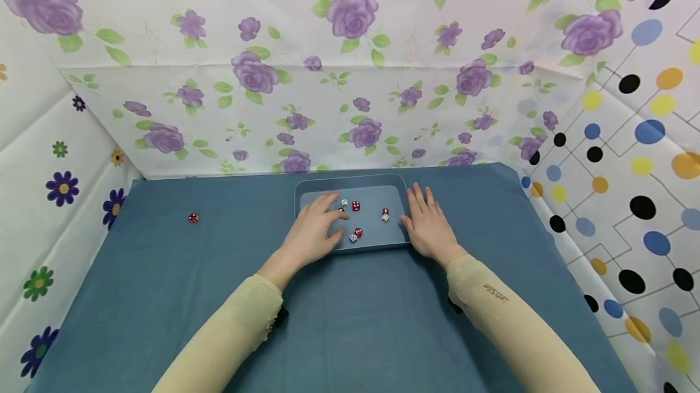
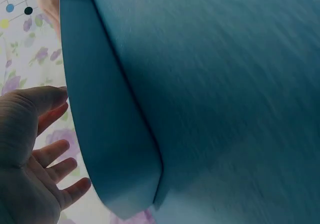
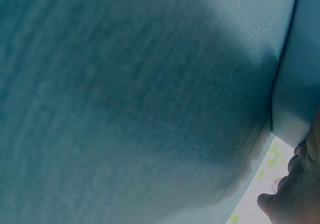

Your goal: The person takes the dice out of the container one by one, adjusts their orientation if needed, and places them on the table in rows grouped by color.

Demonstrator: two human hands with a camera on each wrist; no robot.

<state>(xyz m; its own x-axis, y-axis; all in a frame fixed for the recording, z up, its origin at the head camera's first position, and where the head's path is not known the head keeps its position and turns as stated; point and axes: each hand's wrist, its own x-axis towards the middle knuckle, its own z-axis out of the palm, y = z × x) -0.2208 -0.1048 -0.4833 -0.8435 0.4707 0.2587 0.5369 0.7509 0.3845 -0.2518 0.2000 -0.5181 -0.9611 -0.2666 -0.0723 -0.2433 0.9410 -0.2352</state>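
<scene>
A shallow blue-grey tray (image 1: pixel 377 247) lies on the table with several small red and white dice in it. My left hand (image 1: pixel 313 229) reaches over its left side, fingers spread and slightly bent. Just past those fingertips are a white die (image 1: pixel 344 202) and a red die (image 1: pixel 356 205); another red die is partly hidden by the fingers. Near the thumb sit a red die (image 1: pixel 358 232) and a white one (image 1: pixel 353 238). My right hand (image 1: pixel 429 223) rests along the tray's right rim with straight fingers. A red and a white die (image 1: pixel 385 218) lie close together near it.
A lone red die (image 1: pixel 194 218) lies outside the tray, far left on the blue tablecloth (image 1: pixel 350 332). A flowered sheet (image 1: pixel 306 101) hangs behind the table, and patterned sheets stand along both sides.
</scene>
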